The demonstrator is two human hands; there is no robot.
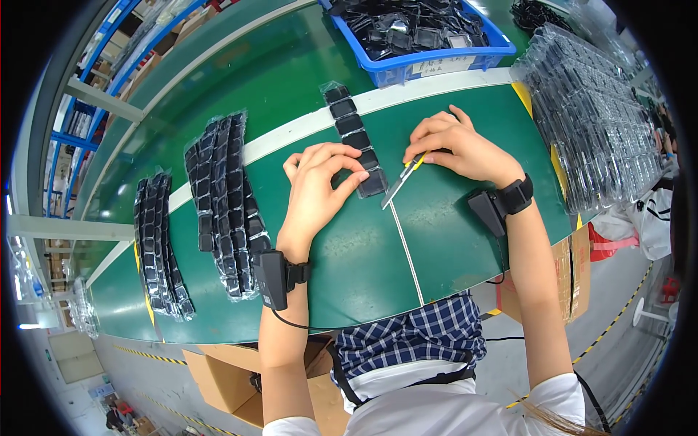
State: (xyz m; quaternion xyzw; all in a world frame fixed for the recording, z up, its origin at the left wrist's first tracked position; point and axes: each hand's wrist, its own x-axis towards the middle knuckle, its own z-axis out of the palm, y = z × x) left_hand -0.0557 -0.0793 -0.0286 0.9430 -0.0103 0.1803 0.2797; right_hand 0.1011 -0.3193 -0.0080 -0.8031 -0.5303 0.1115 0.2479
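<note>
A strip of flat black pieces in joined clear plastic pouches (354,131) lies on the green worktable (349,247), reaching over its pale far rail. My left hand (320,178) is closed at the strip's left edge, with thumb and index finger on the pouches near its close end. In my right hand (465,149) is a yellow and grey utility knife (402,180), gripped between thumb and fingers. Its blade points down toward me, just right of the strip's near end. The tip is close to the tabletop; whether it touches I cannot tell.
Stacked pouch strips (225,196) lie left of my left hand, with another stack (156,247) farther left. A tall pile of clear-pouched strips (589,123) stands at the right. Beyond the rail sits a blue bin (378,71) of black pieces. Cardboard boxes (218,378) are below the table.
</note>
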